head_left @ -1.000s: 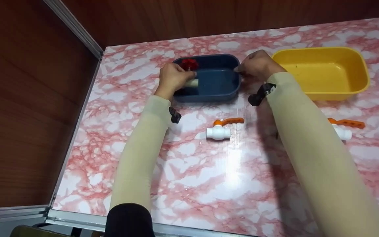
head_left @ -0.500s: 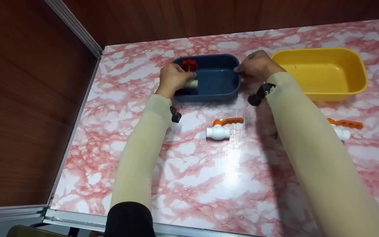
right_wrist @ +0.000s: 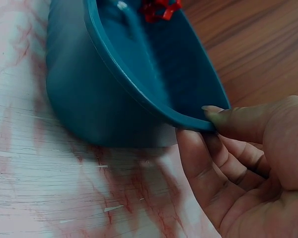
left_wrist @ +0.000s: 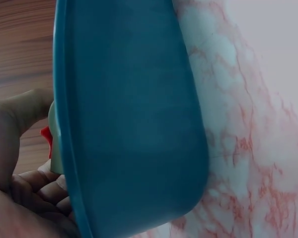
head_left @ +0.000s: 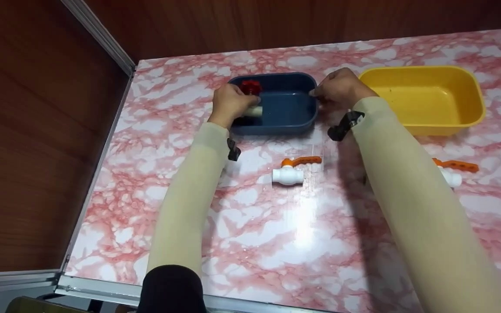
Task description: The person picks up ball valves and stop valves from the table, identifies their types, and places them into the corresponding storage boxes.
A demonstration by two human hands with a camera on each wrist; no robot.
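Observation:
My left hand [head_left: 229,104] reaches over the left end of a dark blue basin [head_left: 287,129] and grips a valve with a red handwheel [head_left: 251,87] and a cream body [head_left: 255,111]. In the left wrist view, thumb and fingers lie around the cream body [left_wrist: 56,157] at the rim; the basin wall hides much of the valve. At the basin's right end, my right hand [head_left: 339,87] pinches the rim [right_wrist: 186,121], thumb inside and fingers outside.
A yellow basin [head_left: 424,128] stands to the right of the blue one. Nearer on the marbled table [head_left: 250,243] lies a white ball valve [head_left: 288,176] with an orange lever; a similar ball valve [head_left: 452,177] is partly hidden behind my right sleeve. Wooden panels [head_left: 276,26] rise at back and left.

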